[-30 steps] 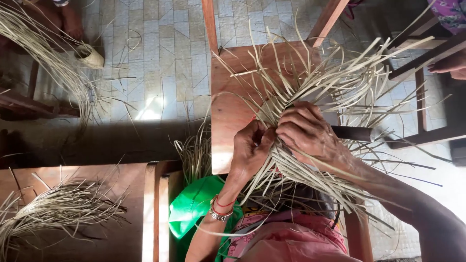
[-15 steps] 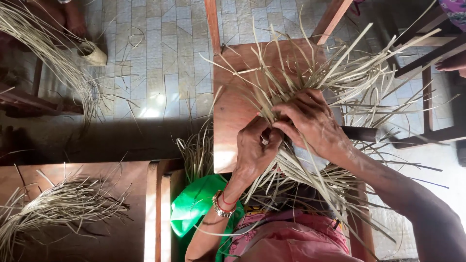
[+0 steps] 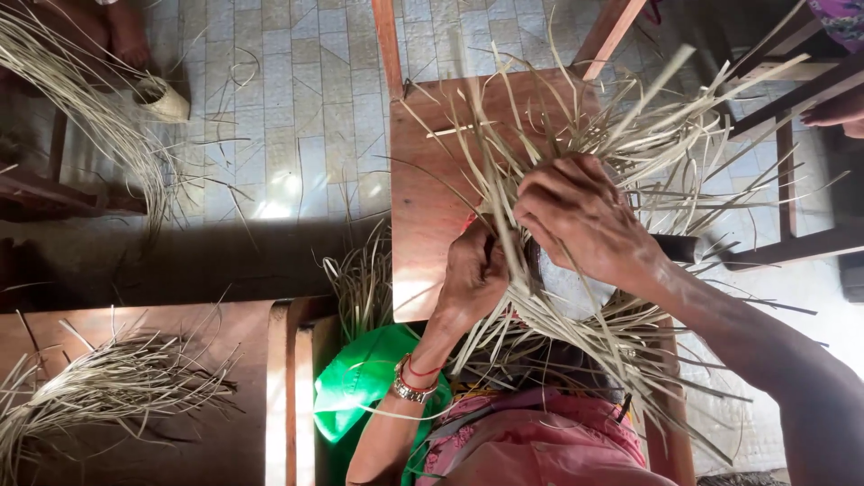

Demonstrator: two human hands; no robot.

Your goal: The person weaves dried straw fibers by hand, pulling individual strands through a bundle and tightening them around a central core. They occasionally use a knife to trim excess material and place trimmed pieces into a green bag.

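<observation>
Although the pink garment (image 3: 531, 445) filled the near edge, its lower part was cut off, and what lay under the straw was hard to make out. Just beyond it, the left hand (image 3: 472, 274), bangles (image 3: 409, 382) at the wrist, curled its fingers tight around a bunch of dry straw strips (image 3: 576, 144). The right hand (image 3: 580, 220) arched over from the right, fingers bent and pinching the same pale, flat, stiff strips, which fanned outward above a smooth reddish wooden table (image 3: 427, 180). A green plastic bag (image 3: 355, 382) sat beside the left forearm. Farther off, loose straw (image 3: 99, 387) lay on another tabletop, and a small woven cup (image 3: 162, 97) stood on the tiled floor (image 3: 297, 90).
</observation>
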